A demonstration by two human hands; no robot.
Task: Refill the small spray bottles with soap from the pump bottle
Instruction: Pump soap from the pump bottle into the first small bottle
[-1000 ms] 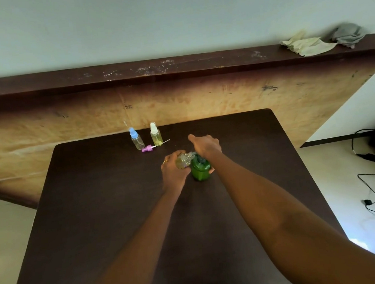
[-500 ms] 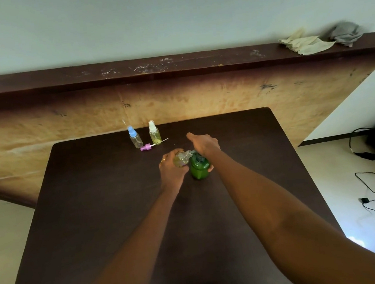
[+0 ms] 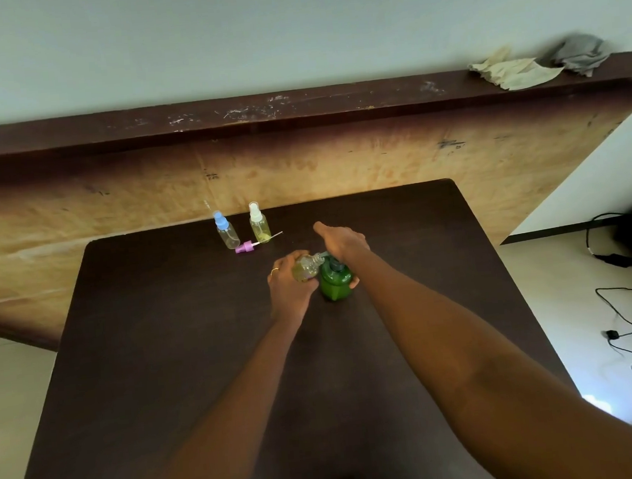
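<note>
A green pump bottle [image 3: 335,281] stands near the middle of the dark table [image 3: 163,348]. My right hand [image 3: 343,242] lies flat on its pump head, fingers straight, thumb down the bottle's right side. My left hand [image 3: 289,283] grips a small clear spray bottle [image 3: 304,267] with its cap off, tilted with its mouth at the pump spout. Yellowish liquid shows inside it. Its purple spray cap [image 3: 246,246] lies on the table behind.
Two more small spray bottles stand at the table's far edge: one with a blue cap [image 3: 225,230] and one with a white cap [image 3: 259,223] holding yellow liquid. Rags [image 3: 517,69] lie on a wooden ledge at the back right. Cables [image 3: 620,327] trail on the floor at right.
Both hands and the bottles keep their hold and place; only the view has shifted slightly.
</note>
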